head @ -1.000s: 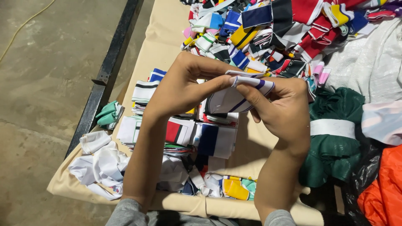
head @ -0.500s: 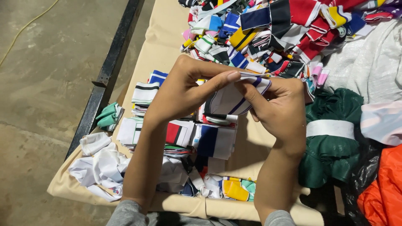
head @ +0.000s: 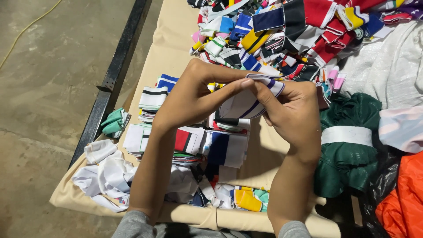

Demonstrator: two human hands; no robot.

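Note:
Both my hands hold one small white knit collar piece with purple stripes (head: pixel 249 103) above the table. My left hand (head: pixel 194 94) pinches its upper left edge with thumb and fingers. My right hand (head: pixel 293 112) grips the right end, where the striped edge folds over my fingers. Under my hands lie sorted stacks of folded collar pieces (head: pixel 194 141), white with red, blue, black or green stripes. A big loose heap of mixed coloured pieces (head: pixel 286 31) fills the far part of the table.
The table is covered in beige cloth (head: pixel 167 48). Crumpled white pieces (head: pixel 105 174) lie at the near left corner, green ones (head: pixel 114 122) at the left edge. A green bundle with a white band (head: pixel 348 150), orange fabric (head: pixel 403 198) and a white sack (head: pixel 387 75) sit on the right. A black rail (head: pixel 116 70) and concrete floor are to the left.
My hands and the striped piece have stayed in nearly the same place; my fingers have shifted slightly along its top edge.

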